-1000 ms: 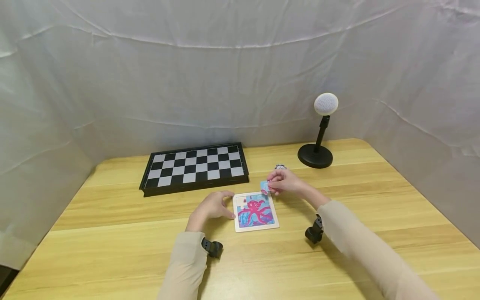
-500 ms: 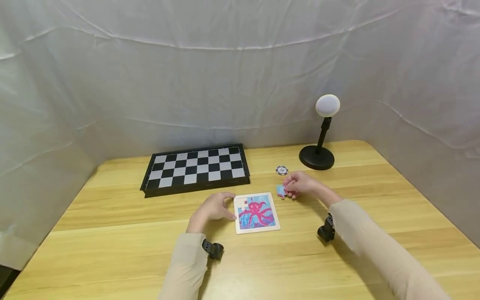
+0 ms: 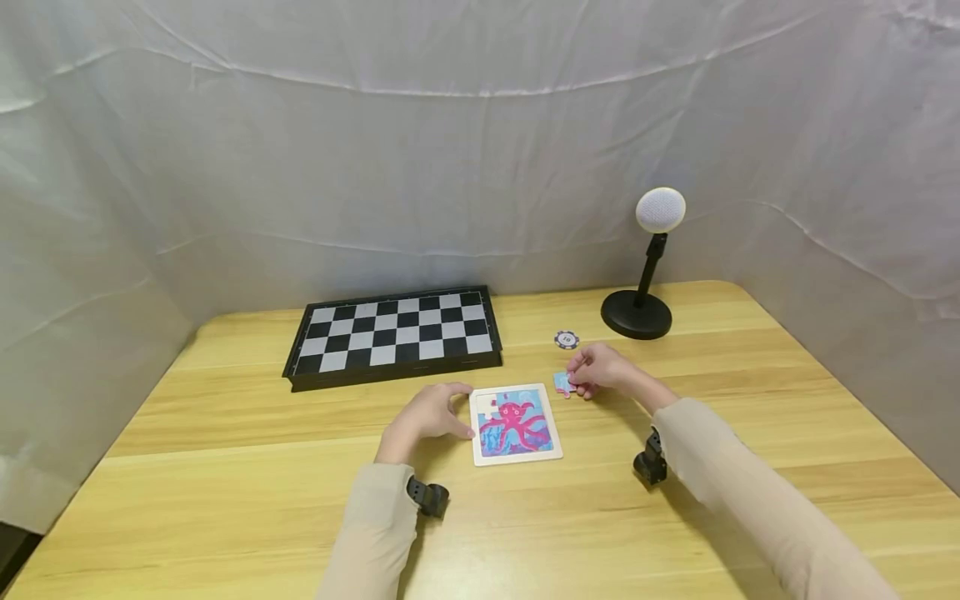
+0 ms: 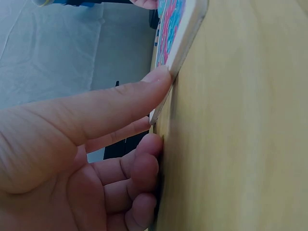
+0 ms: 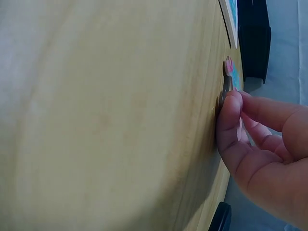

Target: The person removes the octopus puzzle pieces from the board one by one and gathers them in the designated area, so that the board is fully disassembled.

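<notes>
A square octopus jigsaw puzzle in a pale wooden tray lies flat on the table; its upper left corner shows bare pale wood. My left hand holds the tray's left side, thumb against the edge and forefinger at the far corner. To the right of the tray, my right hand pinches a blue and pink jigsaw piece between thumb and fingertips. In the right wrist view that piece is close over the wood, partly hidden by the fingers.
A black and white checkerboard case stands at the back left. A poker chip lies just beyond my right hand. Farther right is a round white microphone-like head on a black stand. Pale cloth hangs behind the table.
My right hand has carried the jigsaw piece right, away from the tray's upper right corner, and down close to the table, uncovering the poker chip. My left hand has stayed at the tray.
</notes>
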Demonstrator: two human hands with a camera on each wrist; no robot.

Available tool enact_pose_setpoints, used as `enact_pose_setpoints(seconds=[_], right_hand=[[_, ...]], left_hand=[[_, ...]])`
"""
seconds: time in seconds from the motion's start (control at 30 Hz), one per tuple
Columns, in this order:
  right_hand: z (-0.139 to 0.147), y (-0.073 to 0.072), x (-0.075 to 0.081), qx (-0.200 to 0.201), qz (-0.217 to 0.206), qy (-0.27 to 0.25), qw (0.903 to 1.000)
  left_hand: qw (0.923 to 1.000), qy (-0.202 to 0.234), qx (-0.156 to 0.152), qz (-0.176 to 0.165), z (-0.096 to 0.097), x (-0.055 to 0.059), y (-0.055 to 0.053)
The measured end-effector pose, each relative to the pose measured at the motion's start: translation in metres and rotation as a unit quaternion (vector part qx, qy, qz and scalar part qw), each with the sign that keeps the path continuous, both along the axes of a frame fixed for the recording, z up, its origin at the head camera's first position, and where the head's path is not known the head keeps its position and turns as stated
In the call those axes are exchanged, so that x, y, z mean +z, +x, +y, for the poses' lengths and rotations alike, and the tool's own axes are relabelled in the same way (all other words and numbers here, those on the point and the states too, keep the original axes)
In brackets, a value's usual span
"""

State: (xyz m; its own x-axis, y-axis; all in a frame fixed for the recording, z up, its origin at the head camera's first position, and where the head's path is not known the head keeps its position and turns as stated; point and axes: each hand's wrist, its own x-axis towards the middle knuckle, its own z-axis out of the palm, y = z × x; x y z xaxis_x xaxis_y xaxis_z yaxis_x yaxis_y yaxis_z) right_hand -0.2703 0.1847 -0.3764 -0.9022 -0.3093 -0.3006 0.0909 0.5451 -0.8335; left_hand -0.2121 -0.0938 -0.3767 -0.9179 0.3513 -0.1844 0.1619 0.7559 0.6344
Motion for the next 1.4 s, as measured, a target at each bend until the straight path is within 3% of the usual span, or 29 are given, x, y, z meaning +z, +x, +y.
enact_pose_setpoints(seconds=[0.23, 0.47, 0.7, 1.03, 1.4], right_hand=[[-0.002, 0.001, 0.000, -0.006, 0.004, 0.014, 0.9999], [-0.004, 0.001, 0.001, 0.009, 0.050, 0.008, 0.9987], [-0.020, 0.002, 0.004, 0.006, 0.052, 0.005, 0.9986], [-0.043, 0.009, 0.010, 0.040, 0.061, 0.018, 0.9972], [-0.068, 0.013, 0.006, 0.131, 0.104, 0.008, 0.9858]], left_hand=[[1.0000, 0.002, 0.001, -0.006, 0.000, 0.000, 0.001], [0.9999, 0.005, 0.002, -0.010, 0.000, 0.000, 0.001], [1.0000, -0.004, 0.001, -0.007, 0.000, 0.000, 0.001], [1.0000, -0.006, 0.002, -0.006, 0.000, 0.000, 0.000], [0.9999, -0.012, -0.001, -0.001, 0.000, 0.000, -0.001]])
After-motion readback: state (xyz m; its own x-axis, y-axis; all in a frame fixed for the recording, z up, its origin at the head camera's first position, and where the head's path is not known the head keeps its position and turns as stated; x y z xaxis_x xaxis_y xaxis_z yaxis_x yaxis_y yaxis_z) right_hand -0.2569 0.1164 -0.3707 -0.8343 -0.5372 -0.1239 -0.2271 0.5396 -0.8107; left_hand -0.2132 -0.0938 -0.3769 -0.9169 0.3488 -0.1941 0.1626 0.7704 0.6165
